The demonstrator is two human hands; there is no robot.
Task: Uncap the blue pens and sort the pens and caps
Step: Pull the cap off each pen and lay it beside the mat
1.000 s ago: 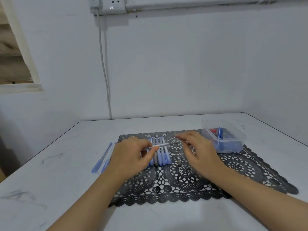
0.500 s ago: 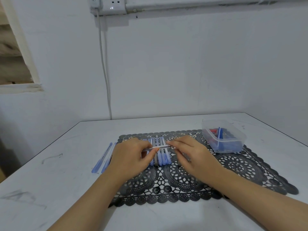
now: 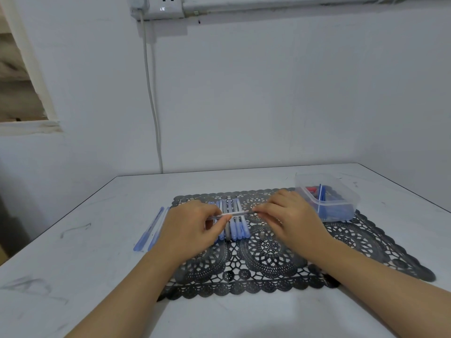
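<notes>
**A:** Head view. First entry?

**B:** One slim clear-barrelled pen (image 3: 240,212), held crosswise just above the far half of the black lace-pattern placemat (image 3: 268,264). The left hand (image 3: 188,230) pinches its left end between thumb and forefinger. The right hand (image 3: 292,220) pinches its right end. The cap itself is too small to make out.

**A:** Any change?

**B:** Half a second ago the right fingertips sat closer to the left hand. They now stand slightly further right, and the left hand has barely shifted. I judge the cap is being drawn off and is not yet free.

**A:** Second entry?

**B:** One row of blue-capped pens (image 3: 234,225), lying side by side on the placemat towards its far-left corner, directly under the held pen.

**A:** Sorted stock?

**B:** Two pale blue pens (image 3: 151,230), parallel on the white worktop (image 3: 97,240), just off the placemat's left edge. I cannot tell whether they are capped. One clear plastic tub (image 3: 308,196) at the placemat's far-right corner holds blue pieces and something red, presumably caps.

**A:** Bearing on the task?

**B:** One more pen is nearly separated. The barrel likely goes left and the cap right to the tub. The row is not yet dealt with.
</notes>
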